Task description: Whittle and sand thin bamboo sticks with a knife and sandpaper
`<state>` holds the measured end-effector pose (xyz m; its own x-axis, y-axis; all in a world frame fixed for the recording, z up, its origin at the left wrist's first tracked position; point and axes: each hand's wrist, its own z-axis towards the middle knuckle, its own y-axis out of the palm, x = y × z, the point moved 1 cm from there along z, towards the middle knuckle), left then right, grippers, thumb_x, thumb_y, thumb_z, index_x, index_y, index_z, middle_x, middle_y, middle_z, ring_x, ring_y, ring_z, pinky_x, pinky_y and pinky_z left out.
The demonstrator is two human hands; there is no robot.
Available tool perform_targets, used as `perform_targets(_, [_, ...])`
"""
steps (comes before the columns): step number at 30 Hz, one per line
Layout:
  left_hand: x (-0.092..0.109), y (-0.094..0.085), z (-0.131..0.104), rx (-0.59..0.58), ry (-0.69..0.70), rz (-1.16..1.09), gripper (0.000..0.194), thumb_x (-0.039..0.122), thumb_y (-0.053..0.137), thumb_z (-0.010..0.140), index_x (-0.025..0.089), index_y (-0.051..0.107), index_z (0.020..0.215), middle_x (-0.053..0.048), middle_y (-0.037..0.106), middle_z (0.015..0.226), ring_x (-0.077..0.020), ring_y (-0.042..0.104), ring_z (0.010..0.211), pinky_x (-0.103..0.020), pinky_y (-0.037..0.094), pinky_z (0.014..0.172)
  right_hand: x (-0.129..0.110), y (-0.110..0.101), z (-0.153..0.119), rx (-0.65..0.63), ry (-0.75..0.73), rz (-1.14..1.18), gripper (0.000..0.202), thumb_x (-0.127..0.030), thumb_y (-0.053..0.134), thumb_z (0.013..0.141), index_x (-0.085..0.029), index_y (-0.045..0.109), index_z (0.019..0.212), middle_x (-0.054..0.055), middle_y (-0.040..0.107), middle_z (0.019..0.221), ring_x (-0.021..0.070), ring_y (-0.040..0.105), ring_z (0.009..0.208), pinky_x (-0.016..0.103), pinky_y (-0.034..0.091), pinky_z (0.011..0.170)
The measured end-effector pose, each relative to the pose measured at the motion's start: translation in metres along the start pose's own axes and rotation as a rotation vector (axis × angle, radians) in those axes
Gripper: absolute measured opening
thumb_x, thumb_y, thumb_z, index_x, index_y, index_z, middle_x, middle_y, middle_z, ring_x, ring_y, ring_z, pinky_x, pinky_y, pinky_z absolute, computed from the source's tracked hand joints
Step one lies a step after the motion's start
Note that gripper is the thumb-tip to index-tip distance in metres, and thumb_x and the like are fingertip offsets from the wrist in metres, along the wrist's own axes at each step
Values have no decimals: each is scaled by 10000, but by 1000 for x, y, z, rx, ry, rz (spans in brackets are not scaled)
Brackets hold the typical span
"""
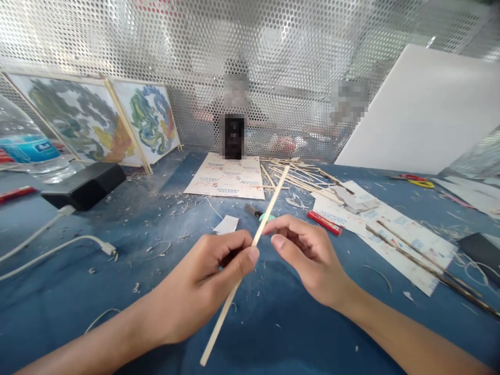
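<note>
A long, flat, pale wooden strip [272, 208] slants across the middle of the view, its top end pointing away from me. My left hand [214, 284] pinches it around its middle between thumb and fingers. Just to the right of the strip, my right hand [308, 260] has its thumb and index finger apart, with the fingertip very near the strip or touching it; I cannot tell which. Beyond the hands lies a knife-like tool [253, 210] with a dark end and a green part, half hidden behind the strip. A small white paper piece [226, 224] rests beside it.
Sandpaper sheets [224, 179] lie backside up on the blue table [156, 291], near a pile of thin sticks [304, 174]. Two framed dragon pictures [150, 117], a bottle [29, 146] and a black box [84, 185] with white cables stand left. A white board [425, 109] leans right, near scissors [416, 179].
</note>
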<state>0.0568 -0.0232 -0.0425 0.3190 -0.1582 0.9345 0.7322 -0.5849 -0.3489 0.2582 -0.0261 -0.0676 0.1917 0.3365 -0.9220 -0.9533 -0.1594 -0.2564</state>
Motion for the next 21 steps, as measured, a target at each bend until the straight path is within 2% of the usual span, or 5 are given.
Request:
perform_targets(3, [2, 2, 1, -13, 42, 58, 363, 388, 469, 1005, 209, 405, 695, 65, 281, 637, -110, 258, 576, -247, 242, 508, -2, 0, -3, -32, -23, 136, 217, -361, 581, 974, -235, 662, 1131, -62, 426, 630, 90, 367, 534, 238, 272, 468])
perform_targets(11, [5, 3, 2, -83, 61, 140, 400, 402, 433, 1008, 204, 348, 671, 50, 267, 651, -126, 261, 614, -265, 245, 553, -2, -1, -3, -74, 14, 170, 209, -370, 606, 958, -193, 710, 920, -58, 436, 570, 85, 386, 506, 243, 274, 465])
perform_targets(16, [2, 5, 1, -72, 54, 5, 352, 451, 451, 1004, 201, 508, 763, 27, 447, 700, -134, 416, 672, -259, 332, 623, -4, 0, -5, -150, -16, 171, 193, -354, 595, 958, -194, 694, 914, -46, 500, 595, 90, 420, 518, 252, 327, 494])
perform_targets(18, [-1, 7, 1, -107, 15, -129, 374, 472, 426, 1018, 193, 566, 813, 28, 496, 652, -122, 458, 621, -256, 346, 609, 0, -2, -1, -141, -69, 70, 187, -381, 588, 950, -206, 651, 958, -47, 507, 608, 101, 430, 530, 260, 339, 509])
perform_targets(21, [-3, 9, 5, -63, -27, -338, 346, 452, 427, 1025, 187, 597, 882, 67, 430, 581, -77, 407, 470, -239, 321, 528, 10, -10, 9, -30, -139, -359, 217, -432, 571, 933, -221, 587, 977, -33, 528, 659, 128, 469, 576, 279, 357, 547])
